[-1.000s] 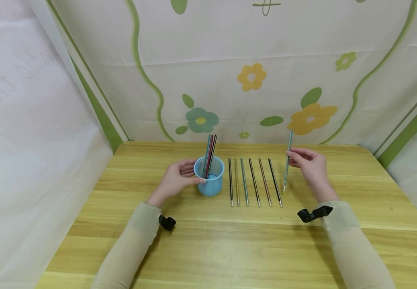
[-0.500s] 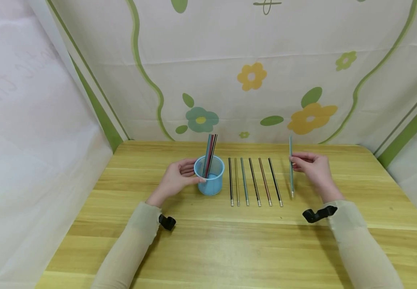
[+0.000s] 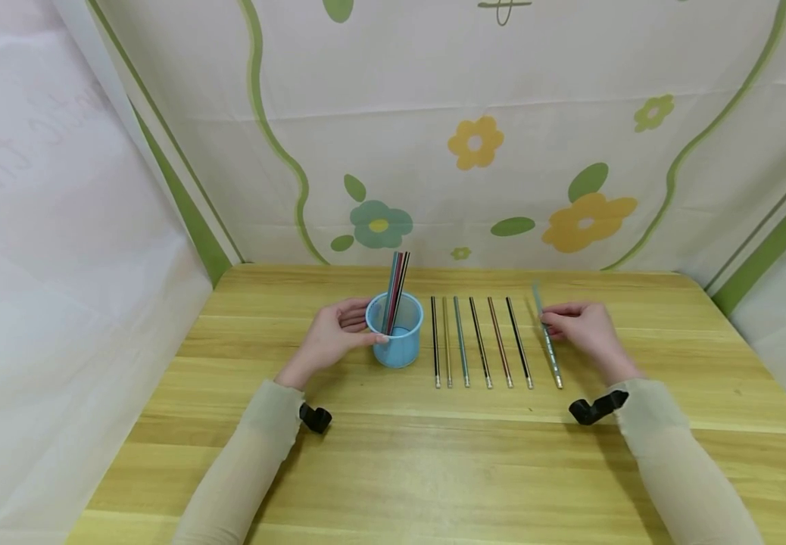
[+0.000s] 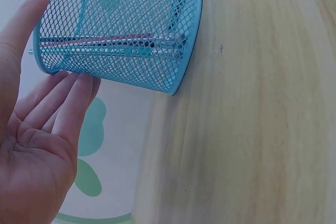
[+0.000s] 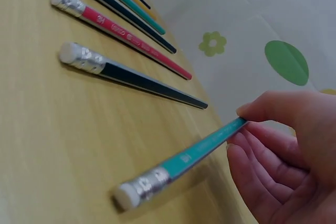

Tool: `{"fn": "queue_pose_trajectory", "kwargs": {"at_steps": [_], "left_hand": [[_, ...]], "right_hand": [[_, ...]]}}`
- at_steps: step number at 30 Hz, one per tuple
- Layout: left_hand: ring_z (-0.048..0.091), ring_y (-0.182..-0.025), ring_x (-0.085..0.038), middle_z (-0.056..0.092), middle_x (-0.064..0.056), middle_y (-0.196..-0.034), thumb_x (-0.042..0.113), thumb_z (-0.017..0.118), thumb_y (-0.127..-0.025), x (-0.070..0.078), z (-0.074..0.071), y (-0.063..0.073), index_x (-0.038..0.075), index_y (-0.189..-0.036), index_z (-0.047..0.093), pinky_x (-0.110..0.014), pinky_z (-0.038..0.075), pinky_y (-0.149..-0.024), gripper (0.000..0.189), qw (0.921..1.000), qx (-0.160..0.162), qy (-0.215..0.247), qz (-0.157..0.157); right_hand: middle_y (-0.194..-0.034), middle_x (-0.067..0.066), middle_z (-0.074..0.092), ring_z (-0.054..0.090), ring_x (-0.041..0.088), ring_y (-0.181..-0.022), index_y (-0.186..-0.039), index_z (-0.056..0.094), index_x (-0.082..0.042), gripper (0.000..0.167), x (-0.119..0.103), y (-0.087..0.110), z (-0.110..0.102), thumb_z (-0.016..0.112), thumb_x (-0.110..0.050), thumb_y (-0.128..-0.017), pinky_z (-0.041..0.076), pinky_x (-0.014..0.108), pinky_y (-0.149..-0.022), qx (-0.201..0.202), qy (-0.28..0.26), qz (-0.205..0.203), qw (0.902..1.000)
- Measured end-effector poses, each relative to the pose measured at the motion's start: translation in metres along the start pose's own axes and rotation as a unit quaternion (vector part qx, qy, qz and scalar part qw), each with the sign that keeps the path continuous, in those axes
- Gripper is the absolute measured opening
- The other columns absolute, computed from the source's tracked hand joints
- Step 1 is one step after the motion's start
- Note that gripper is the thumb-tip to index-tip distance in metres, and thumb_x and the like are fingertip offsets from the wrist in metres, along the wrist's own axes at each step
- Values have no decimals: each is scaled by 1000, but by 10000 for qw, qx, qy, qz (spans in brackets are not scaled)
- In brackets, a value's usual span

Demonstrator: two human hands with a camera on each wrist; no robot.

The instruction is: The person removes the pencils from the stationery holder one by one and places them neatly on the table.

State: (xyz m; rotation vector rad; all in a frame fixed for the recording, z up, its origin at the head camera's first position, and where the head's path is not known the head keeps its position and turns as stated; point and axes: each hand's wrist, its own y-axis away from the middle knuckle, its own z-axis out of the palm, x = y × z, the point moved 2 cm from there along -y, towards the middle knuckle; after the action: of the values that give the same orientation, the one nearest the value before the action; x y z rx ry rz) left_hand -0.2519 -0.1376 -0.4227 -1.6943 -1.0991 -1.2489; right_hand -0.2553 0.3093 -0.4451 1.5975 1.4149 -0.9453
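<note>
My left hand [image 3: 325,338] holds a light blue mesh pencil cup [image 3: 401,353] at its rim, thumb on the near side and fingers behind. Several pencils [image 3: 396,295] lean inside it, eraser ends down, as the left wrist view shows. On the right, my right hand [image 3: 587,331] pinches a teal pencil [image 5: 197,150] between thumb and fingers near its far end. The white eraser [image 5: 126,196] points toward me, low at the tabletop; whether it touches I cannot tell. Left of it lies a row of pencils, among them a black one [image 3: 519,341] and a red one [image 3: 500,341].
The row also has a yellow pencil [image 3: 447,344] and another teal one [image 3: 461,341], all eraser ends toward me. A wooden table [image 3: 434,469] carries everything. A flower-printed cloth [image 3: 420,76] hangs behind its far edge. Black camera mounts [image 3: 597,409] sit at my wrists.
The teal pencil in my right hand has gone from nearly upright to tilted down, its eraser end lower and nearer me, beside the row. My left hand and the cup stay put.
</note>
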Motion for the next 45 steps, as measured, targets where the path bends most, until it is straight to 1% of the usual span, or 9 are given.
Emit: {"fn": "queue_pose_trajectory", "kwargs": {"at_steps": [4,7,10,14,22,29,38,45], "left_hand": [[60,-124,-34,60,-21,-137,4,87,-82,-6,-1,-1,-5,-141,54,-42,50,-105,68,10000,21,75,60],[61,-123,-31,62,-17,-136,10,89,-81,-8,-2,-1,-2,-141,56,-40,51,-104,68,9998,28,106,152],[60,-123,-35,61,-21,-135,8,87,-82,5,0,5,-5,-140,56,-45,49,-106,67,9998,1,119,181],[58,-124,-40,58,-27,-136,1,84,-84,22,2,12,-11,-139,53,-53,45,-108,65,9997,-37,196,128],[58,-124,-41,58,-28,-136,1,85,-83,22,2,12,-11,-139,53,-54,45,-108,65,9997,-35,217,110],[58,-124,-41,58,-28,-136,1,85,-83,23,2,12,-11,-139,53,-53,45,-108,66,9998,-34,192,99],[57,-125,-42,57,-29,-136,0,84,-83,23,2,11,-12,-139,52,-56,44,-108,66,9998,-37,202,84],[57,-125,-42,57,-28,-137,1,84,-83,23,2,11,-12,-139,52,-55,44,-108,66,9998,-24,160,71]], "right_hand": [[-103,18,73,73,15,-78,-123,65,13,42,2,0,4,74,-19,-96,63,31,-73,-43,18,163,9999],[-100,18,74,72,15,-77,-123,65,14,44,2,1,6,74,-19,-96,63,30,-71,-53,70,268,9996],[-100,17,74,72,14,-76,-123,65,14,44,5,0,9,73,-20,-96,63,28,-71,-77,134,346,9993],[-99,17,74,72,13,-75,-122,66,13,44,8,-3,11,73,-21,-96,62,27,-69,-77,251,396,9989],[-92,12,74,70,13,-70,-117,70,11,38,4,-4,16,73,-20,-94,62,27,-65,50,694,406,9968],[-92,12,74,68,13,-71,-115,72,8,35,1,-4,18,74,-20,-94,62,26,-65,112,948,466,9943],[-90,11,74,69,14,-70,-113,73,7,33,2,-4,19,75,-20,-93,62,27,-64,152,939,472,9943],[-89,11,75,69,14,-70,-112,74,7,34,1,-3,19,76,-21,-93,62,27,-63,173,987,409,9941]]}}
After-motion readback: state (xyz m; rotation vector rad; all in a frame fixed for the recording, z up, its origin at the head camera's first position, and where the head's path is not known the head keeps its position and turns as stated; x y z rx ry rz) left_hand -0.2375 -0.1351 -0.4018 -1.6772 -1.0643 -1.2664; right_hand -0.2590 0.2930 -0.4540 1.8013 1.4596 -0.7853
